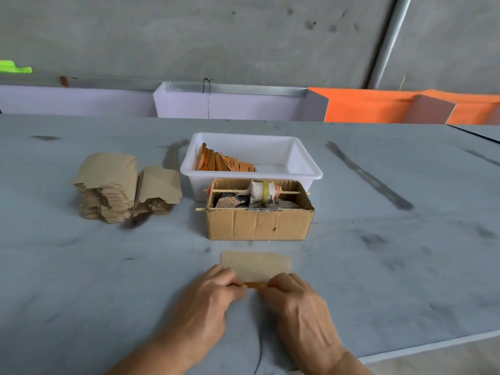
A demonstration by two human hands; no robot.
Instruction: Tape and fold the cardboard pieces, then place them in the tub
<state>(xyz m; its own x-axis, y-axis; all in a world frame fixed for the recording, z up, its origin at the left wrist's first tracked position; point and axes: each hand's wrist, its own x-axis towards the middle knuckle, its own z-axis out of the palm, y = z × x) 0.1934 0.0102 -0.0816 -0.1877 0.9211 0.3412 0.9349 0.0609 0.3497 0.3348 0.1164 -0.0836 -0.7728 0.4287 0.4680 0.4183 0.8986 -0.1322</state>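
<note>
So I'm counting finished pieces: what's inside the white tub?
The white tub holds a row of orange folded pieces leaning along its left side. Its near wall hides their bottoms, so no exact count.

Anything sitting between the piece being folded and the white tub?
Yes. The open cardboard box holding the tape roll on a stick stands directly between the cardboard piece, gripped by the left hand and right hand, and the white tub. The piece has to go over or around it.
</note>
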